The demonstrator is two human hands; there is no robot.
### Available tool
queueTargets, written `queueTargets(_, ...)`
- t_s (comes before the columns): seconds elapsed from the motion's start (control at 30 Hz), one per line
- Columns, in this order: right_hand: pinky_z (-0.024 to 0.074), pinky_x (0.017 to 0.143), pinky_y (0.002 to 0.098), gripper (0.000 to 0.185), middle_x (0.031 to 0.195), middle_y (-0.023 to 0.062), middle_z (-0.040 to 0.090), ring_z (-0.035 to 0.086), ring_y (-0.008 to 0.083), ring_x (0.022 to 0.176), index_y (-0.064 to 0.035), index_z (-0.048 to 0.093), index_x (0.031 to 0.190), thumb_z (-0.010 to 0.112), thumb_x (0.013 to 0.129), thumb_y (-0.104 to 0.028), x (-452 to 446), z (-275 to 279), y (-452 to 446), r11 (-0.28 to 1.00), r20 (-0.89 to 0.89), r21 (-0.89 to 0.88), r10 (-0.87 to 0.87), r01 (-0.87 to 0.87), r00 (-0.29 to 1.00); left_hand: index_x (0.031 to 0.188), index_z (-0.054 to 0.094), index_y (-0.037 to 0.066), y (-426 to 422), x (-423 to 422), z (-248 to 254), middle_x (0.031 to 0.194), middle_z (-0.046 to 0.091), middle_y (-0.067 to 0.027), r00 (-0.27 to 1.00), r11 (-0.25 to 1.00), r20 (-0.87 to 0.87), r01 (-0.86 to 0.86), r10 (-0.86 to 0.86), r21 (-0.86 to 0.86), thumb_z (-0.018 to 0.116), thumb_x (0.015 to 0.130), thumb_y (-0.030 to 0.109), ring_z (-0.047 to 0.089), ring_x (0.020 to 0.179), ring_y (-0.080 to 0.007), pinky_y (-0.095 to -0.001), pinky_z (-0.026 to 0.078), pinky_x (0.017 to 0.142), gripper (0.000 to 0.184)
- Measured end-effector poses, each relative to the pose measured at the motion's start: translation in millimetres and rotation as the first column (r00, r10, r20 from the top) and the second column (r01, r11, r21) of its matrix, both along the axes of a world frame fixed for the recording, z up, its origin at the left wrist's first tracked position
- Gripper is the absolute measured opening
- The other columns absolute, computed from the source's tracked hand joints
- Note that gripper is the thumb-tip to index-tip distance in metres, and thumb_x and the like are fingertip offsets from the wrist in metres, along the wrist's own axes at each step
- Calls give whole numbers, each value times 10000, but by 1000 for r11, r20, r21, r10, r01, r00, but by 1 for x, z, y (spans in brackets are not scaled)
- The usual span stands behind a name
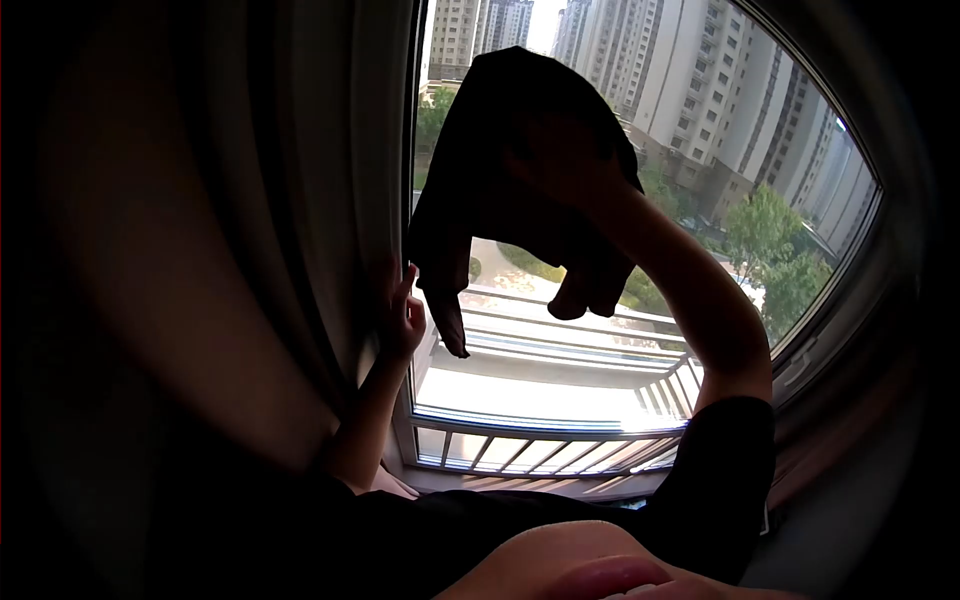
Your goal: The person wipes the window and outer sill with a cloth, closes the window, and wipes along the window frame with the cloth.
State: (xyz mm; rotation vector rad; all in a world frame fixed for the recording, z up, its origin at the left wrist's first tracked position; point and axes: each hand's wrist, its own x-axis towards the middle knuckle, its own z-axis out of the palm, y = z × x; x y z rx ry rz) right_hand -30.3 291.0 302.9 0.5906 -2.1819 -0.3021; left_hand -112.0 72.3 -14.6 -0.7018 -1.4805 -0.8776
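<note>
A dark cloth (500, 210) is spread in front of the window glass (560, 260), its loose ends hanging down at the left and lower middle. My right hand (560, 165), raised at the end of a bent arm, lies over the cloth and holds it up at the pane. Deep shadow hides most of its fingers. Lower on the left, my left hand (402, 318) is at the window frame beside the curtain, one finger pointing up and the others partly bent. I see nothing held in it.
A long curtain (300, 200) hangs to the left of the window. At the right is a window handle (800, 365) on the dark frame. Outside are a railing (540, 450), trees (765, 235) and tall buildings (690, 90).
</note>
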Motion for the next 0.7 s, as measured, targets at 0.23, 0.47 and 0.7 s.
queueTargets(0.23,532,971,496,555,1282,230,652,651,367,1128,22,599,1322,609,1004,-434,-55,134,86,934,-765,-28,-249,355,594,1477,555,108,0,4,-2,1530,501,-221,1000,1000,22,7,-8,25,536,843,-110,483,1416,-415,-492,401,1159,671)
queueTargets(0.47,510,977,481,504,1292,239,627,616,389,1148,28,604,1317,618,966,-334,-78,164,5,999,-743,-9,-36,44,668,1489,540,100,5,-9,-15,1538,490,-224,994,994,53,98,-100,47,522,863,-98,475,1422,-416,-495,392,1174,657)
queueTargets(0.7,423,1118,501,517,1405,277,563,528,463,1288,43,592,1349,603,917,-242,-39,196,-14,996,-642,-40,-88,81,762,1481,547,75,4,-5,-14,1540,488,-230,990,992,67,119,-121,34,491,867,-118,455,1448,-406,-469,400,1171,646)
